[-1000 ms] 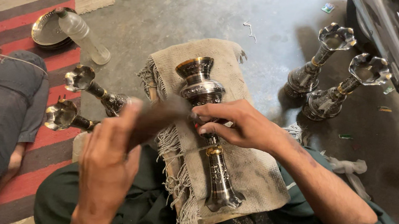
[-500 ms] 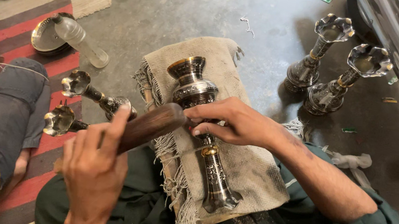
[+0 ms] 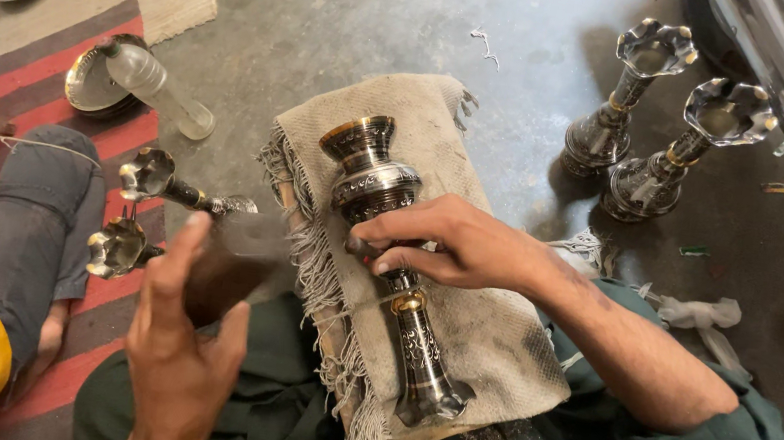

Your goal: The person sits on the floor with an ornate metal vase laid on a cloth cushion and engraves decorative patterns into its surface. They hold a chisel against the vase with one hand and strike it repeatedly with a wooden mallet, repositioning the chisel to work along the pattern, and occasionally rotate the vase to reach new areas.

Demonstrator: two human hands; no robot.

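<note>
Pinching a small dark tool (image 3: 360, 245) between thumb and fingertips, the right hand (image 3: 454, 248) presses its grip together against the narrow waist of an engraved metal vase (image 3: 388, 250). The vase lies on its side on a frayed beige cloth (image 3: 488, 334) spread across the person's lap, flared mouth at 11 o'clock, foot at 5 o'clock. The left hand (image 3: 179, 343), at 8 o'clock from the vase, has its grip wrapped around the handle of a dark wooden mallet (image 3: 230, 264), thumb raised along it; the mallet head is blurred and sits just beside the cloth's fringe, apart from the vase.

At 9 o'clock from the left hand, two small metal goblets (image 3: 136, 212) lie near a striped red rug (image 3: 15, 90). A clear plastic bottle (image 3: 152, 86) rests over a round metal dish (image 3: 87, 84) at 10 o'clock. Two tall fluted vases (image 3: 672, 126) stand upright on the concrete floor (image 3: 359, 14) at 2 o'clock. Another person's knee in grey trousers (image 3: 25, 212) sits at the left edge.
</note>
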